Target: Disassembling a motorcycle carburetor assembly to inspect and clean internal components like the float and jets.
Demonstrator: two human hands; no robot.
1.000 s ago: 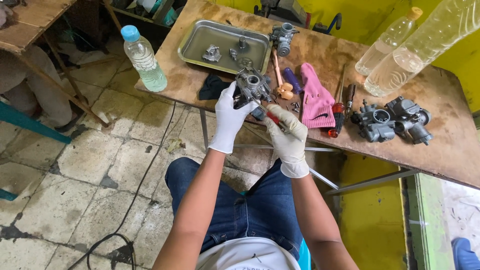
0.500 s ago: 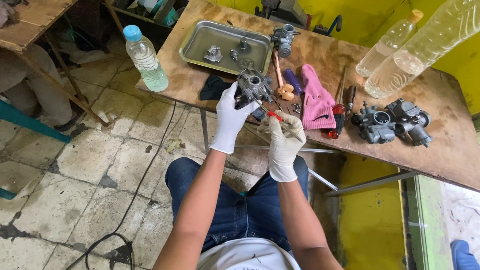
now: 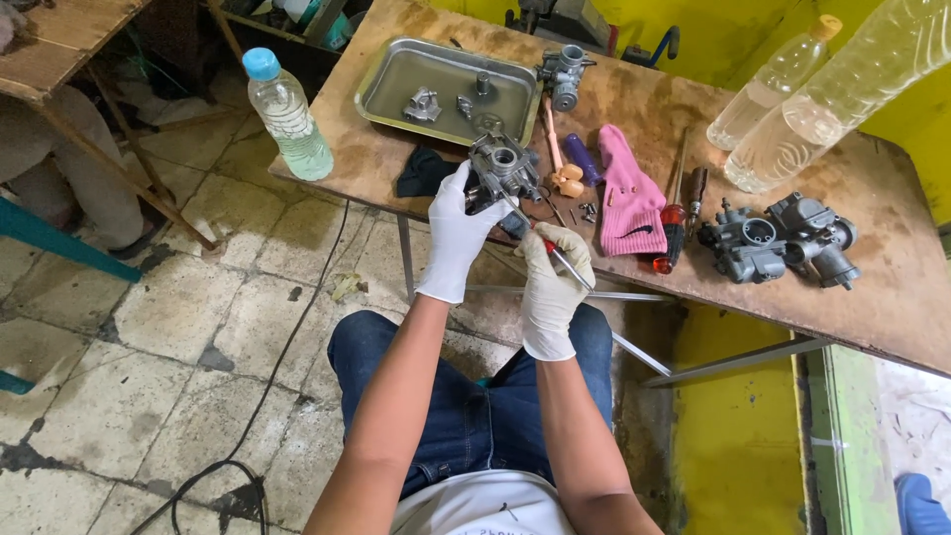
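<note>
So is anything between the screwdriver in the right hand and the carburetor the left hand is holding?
Nothing visible. The left hand holds the carburetor; the right hand brings the screwdriver straight to its underside.

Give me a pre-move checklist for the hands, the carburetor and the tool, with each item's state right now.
1. Left hand in a white glove grips the grey metal carburetor: ok.
2. Right hand holds the thin red-handled screwdriver: ok.
3. Screwdriver tip seated on a screw: cannot tell, too small.
4. Carburetor held over the brown wooden table edge, not resting on it: ok.
5. Small loose parts lie inside the steel tray: ok.
6. Both gloves intact: cannot tell.
</note>
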